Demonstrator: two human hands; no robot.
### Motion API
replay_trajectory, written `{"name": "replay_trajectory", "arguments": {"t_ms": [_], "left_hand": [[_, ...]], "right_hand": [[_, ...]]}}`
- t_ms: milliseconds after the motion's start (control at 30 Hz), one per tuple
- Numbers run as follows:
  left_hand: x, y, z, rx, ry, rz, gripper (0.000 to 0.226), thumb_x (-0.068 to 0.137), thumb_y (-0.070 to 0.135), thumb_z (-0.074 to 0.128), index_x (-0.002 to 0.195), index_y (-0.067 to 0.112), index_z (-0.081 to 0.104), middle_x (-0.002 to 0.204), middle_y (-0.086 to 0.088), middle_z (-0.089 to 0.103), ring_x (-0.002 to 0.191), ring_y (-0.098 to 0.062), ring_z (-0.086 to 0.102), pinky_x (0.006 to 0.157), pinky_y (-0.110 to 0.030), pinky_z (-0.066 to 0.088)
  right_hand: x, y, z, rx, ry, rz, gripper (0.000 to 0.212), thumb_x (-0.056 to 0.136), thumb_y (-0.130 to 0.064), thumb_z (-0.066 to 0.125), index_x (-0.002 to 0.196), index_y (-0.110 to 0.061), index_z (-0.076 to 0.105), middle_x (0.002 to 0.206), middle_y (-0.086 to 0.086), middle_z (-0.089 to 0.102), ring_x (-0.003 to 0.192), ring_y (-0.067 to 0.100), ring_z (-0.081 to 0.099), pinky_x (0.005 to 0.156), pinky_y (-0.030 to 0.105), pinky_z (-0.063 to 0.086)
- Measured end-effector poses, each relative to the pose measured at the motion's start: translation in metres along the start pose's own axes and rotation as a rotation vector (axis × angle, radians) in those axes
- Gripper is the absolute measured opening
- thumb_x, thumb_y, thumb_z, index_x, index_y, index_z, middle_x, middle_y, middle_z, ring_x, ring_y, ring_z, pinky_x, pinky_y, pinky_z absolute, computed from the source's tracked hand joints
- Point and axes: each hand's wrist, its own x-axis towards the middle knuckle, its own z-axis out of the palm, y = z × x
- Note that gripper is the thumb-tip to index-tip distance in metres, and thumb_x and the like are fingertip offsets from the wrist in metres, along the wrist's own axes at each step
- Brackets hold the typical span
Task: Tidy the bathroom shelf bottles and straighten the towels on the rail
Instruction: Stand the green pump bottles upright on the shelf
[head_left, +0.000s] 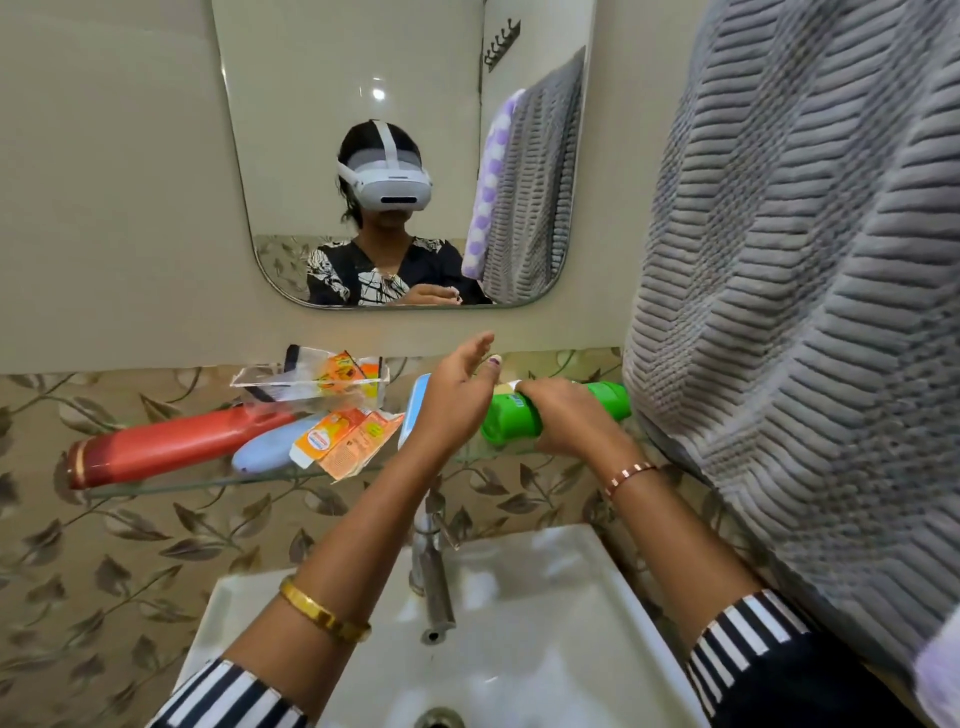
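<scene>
Right hand (563, 415): fingers curled over the green plastic bottle (524, 415), which lies on its side at the right end of the clear glass shelf (208, 480). Left hand (457, 395): fingers straight, holding nothing, raised beside the bottle. Grey ribbed towel (805, 312) hangs at right

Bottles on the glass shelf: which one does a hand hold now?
The green bottle at the shelf's right end: the right hand grips it. The red bottle and the pale blue bottle lie untouched further left.
</scene>
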Motion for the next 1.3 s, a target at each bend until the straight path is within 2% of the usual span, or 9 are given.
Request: {"name": "replay_trajectory", "arguments": {"t_ms": [233,400,567,700,800,900,1067,1200,1300], "left_hand": [[0.002,-0.002,0.005,-0.080,0.009,-0.031,0.038,0.093,0.007,0.043,0.132,0.005,0.043,0.137,-0.010,0.048,0.124,-0.016,0.046,0.093,-0.017,0.036],[0.002,-0.008,0.004,-0.117,0.037,-0.066,0.036,0.093,0.007,0.044,0.128,0.005,0.047,0.132,-0.011,0.053,0.112,-0.009,0.048,0.087,-0.015,0.037],[0.005,-0.018,0.000,-0.163,0.116,-0.112,0.028,0.091,0.015,0.049,0.118,0.012,0.057,0.121,-0.009,0.062,0.106,-0.014,0.056,0.089,-0.025,0.040],[0.006,-0.012,0.003,-0.354,0.093,-0.234,0.017,0.094,0.021,0.043,0.099,0.015,0.059,0.098,-0.012,0.061,0.090,-0.022,0.058,0.079,-0.029,0.044],[0.005,-0.001,0.000,-0.573,0.021,-0.377,0.036,0.095,0.036,0.037,0.112,0.008,0.052,0.096,-0.012,0.061,0.081,-0.023,0.061,0.075,-0.033,0.051],[0.002,0.004,-0.010,-0.587,-0.082,-0.382,0.049,0.089,0.046,0.043,0.116,0.006,0.051,0.102,-0.013,0.063,0.087,-0.028,0.065,0.066,-0.038,0.058],[-0.004,0.011,-0.019,-0.491,-0.231,-0.352,0.022,0.087,0.026,0.055,0.097,0.007,0.058,0.096,-0.015,0.063,0.081,-0.025,0.064,0.063,-0.035,0.058],[-0.003,0.010,-0.015,-0.613,-0.126,-0.363,0.012,0.087,0.018,0.054,0.093,0.007,0.057,0.092,-0.015,0.061,0.077,-0.025,0.062,0.057,-0.033,0.058],[-0.004,0.007,-0.016,-0.756,-0.063,-0.413,0.015,0.086,0.020,0.053,0.096,0.010,0.055,0.098,-0.014,0.058,0.080,-0.028,0.060,0.051,-0.030,0.057]], "right_hand": [[-0.005,0.008,-0.001,-0.102,0.122,-0.096,0.057,0.068,-0.026,0.070,0.121,-0.019,0.049,0.112,0.003,0.062,0.101,0.026,0.056,0.081,0.034,0.041],[-0.006,0.011,0.000,-0.117,0.264,-0.137,0.047,0.061,-0.019,0.071,0.106,-0.014,0.057,0.098,0.006,0.067,0.090,0.030,0.060,0.072,0.035,0.042],[-0.004,0.017,-0.016,0.040,0.478,-0.113,0.054,0.046,-0.018,0.081,0.097,-0.012,0.064,0.085,0.008,0.071,0.074,0.030,0.067,0.062,0.034,0.051],[-0.002,0.009,-0.036,0.078,0.619,-0.156,0.061,0.044,-0.019,0.084,0.101,-0.013,0.065,0.084,0.006,0.072,0.072,0.028,0.065,0.063,0.032,0.051],[-0.002,0.000,-0.043,0.004,0.665,-0.219,0.061,0.042,-0.019,0.083,0.100,-0.013,0.065,0.085,0.004,0.072,0.073,0.027,0.064,0.063,0.031,0.049],[-0.001,0.000,-0.041,-0.101,0.700,-0.281,0.055,0.051,-0.022,0.080,0.103,-0.013,0.063,0.093,0.003,0.071,0.081,0.026,0.064,0.066,0.032,0.048],[0.001,0.001,-0.034,-0.260,0.838,-0.380,0.033,0.075,-0.013,0.059,0.108,-0.015,0.061,0.111,0.011,0.067,0.093,0.029,0.063,0.080,0.037,0.047],[0.006,0.001,-0.033,-0.292,0.875,-0.315,0.040,0.077,-0.007,0.053,0.116,-0.017,0.059,0.118,0.018,0.062,0.103,0.032,0.056,0.086,0.041,0.042],[0.008,0.009,-0.031,-0.146,0.924,-0.145,0.048,0.072,-0.005,0.059,0.119,-0.014,0.058,0.119,0.023,0.058,0.111,0.030,0.043,0.093,0.043,0.036]]}}
